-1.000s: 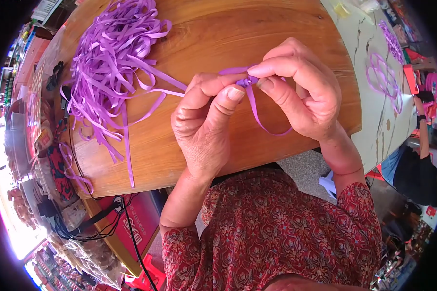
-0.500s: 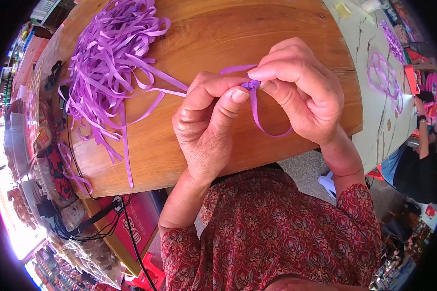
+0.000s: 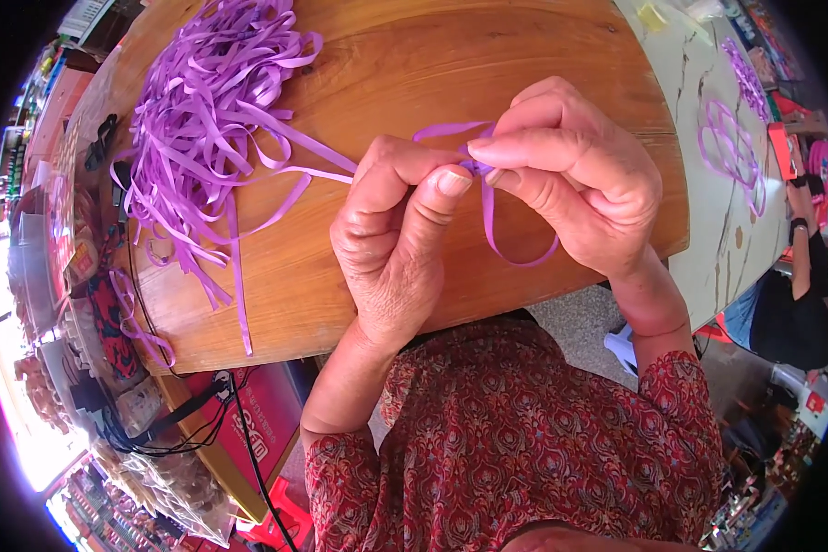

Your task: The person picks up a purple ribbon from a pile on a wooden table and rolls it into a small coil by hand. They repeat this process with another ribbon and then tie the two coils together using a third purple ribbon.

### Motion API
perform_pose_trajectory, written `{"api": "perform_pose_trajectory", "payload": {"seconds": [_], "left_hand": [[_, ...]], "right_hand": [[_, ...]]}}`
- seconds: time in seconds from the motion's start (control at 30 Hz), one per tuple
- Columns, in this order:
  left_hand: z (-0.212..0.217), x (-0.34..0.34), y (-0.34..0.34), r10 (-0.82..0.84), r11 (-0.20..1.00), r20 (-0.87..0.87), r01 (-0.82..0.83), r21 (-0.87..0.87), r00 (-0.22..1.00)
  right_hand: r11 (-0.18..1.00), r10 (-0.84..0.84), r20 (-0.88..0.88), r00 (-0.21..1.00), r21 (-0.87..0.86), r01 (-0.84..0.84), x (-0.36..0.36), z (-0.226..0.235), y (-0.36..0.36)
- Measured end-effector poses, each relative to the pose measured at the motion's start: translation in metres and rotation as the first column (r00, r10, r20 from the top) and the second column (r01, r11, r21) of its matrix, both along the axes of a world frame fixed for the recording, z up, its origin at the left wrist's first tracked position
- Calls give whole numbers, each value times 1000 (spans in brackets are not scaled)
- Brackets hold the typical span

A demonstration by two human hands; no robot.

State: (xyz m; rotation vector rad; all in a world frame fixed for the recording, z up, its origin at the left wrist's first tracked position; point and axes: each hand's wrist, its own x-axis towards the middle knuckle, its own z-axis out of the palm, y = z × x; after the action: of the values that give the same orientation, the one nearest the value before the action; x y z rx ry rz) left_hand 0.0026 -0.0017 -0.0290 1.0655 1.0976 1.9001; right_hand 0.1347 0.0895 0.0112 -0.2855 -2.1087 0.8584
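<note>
L hand & R hand both pinch w/ fingers the narrow shiny purple ribbon, approx. 1 o'clock, over brown wooden desk; knot-like bunch seems partly made, not yet released; big tangled purple ribbon pile lies at 10 o'clock

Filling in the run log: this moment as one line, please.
left hand: pinching purple ribbon | right hand: pinching purple ribbon alongside | ribbon pile: on wooden table
</note>
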Motion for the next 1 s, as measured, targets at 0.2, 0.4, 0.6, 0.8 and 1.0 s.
{"api": "perform_pose_trajectory", "payload": {"seconds": [0.2,0.4,0.6,0.8,1.0], "left_hand": [[-4,6,-4,-73,997,231,75,1,970],[-7,8,-10,-60,998,219,62,-1,974],[-7,5,-9,40,999,29,-40,6,999],[8,7,-3,132,991,-204,-135,2,970],[0,11,-3,105,991,-107,-113,-69,989]], "right_hand": [[999,-1,2,1000,44,1,-1,-1,0],[989,-15,9,1000,145,13,-1,-3,-3],[966,-55,8,998,253,52,-4,-6,-2],[939,-104,9,995,329,96,-1,4,3],[971,-56,-100,993,226,77,-3,-10,9]]}}
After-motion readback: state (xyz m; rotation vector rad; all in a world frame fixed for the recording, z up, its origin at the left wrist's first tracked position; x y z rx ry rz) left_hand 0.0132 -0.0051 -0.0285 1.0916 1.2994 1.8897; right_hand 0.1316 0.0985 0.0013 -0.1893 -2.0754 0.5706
